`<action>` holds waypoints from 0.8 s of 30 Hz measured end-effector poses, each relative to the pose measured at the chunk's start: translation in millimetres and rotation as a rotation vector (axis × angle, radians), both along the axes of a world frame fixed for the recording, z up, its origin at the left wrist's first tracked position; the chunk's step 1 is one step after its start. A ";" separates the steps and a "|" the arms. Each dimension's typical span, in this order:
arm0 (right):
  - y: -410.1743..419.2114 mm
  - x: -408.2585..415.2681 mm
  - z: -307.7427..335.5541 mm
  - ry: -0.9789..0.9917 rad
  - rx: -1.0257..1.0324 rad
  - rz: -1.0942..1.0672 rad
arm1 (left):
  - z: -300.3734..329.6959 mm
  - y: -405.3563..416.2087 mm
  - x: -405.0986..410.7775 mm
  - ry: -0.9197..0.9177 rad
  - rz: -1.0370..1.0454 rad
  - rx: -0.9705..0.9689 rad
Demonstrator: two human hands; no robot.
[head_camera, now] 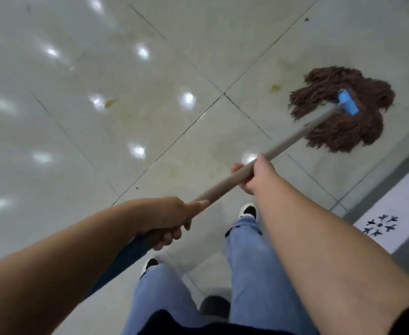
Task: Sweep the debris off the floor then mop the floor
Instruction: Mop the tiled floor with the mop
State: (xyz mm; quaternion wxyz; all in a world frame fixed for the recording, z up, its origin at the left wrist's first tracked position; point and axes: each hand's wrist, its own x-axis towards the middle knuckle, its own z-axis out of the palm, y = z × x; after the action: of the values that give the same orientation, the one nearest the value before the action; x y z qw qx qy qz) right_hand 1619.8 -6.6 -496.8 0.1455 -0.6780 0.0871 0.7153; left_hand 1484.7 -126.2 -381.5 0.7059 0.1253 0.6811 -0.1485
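Your left hand (167, 220) is wrapped around the near part of the long beige mop handle (292, 139), close to where a dark blue grip section (126, 257) begins beneath your forearm. Your right hand (256, 175) is closed around the same handle farther along, fingers curled under it, thumb on top; the two hands sit apart on the shaft. The handle runs up and to the right to a bright blue plastic clamp (348, 102), from which the brown string mop head (343, 110) spreads flat on the glossy pale tiled floor (102, 141), at the upper right. Yellowish stains mark the tiles: one patch (276, 87) just left of the strings, another (110, 102) well left of it. A small dark speck (306, 19) lies near the top. Your legs in light blue jeans (254, 274) and black-and-white shoes (248, 210) stand below the handle. A white mat with black floral motifs (387, 228) lies at the right edge.
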 end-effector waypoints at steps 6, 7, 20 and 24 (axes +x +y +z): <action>145.4 80.0 12.4 -0.035 0.133 -0.196 | 4.9 178.5 112.4 -0.011 0.032 0.105; 166.2 93.0 14.6 -0.065 0.144 -0.207 | 6.5 200.3 127.6 -0.026 0.046 0.111; 391.4 171.4 15.2 -0.204 0.060 -0.070 | 9.1 422.2 194.1 -0.182 0.036 0.031; 444.5 190.9 12.7 -0.220 0.073 -0.054 | 6.1 475.9 213.4 -0.163 0.068 0.067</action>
State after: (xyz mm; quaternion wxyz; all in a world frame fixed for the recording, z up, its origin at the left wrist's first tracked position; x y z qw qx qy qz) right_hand 1810.7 437.8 -484.1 0.1979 -0.7441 0.0629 0.6350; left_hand 1698.1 349.7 -375.4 0.7591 0.1376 0.6297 -0.0910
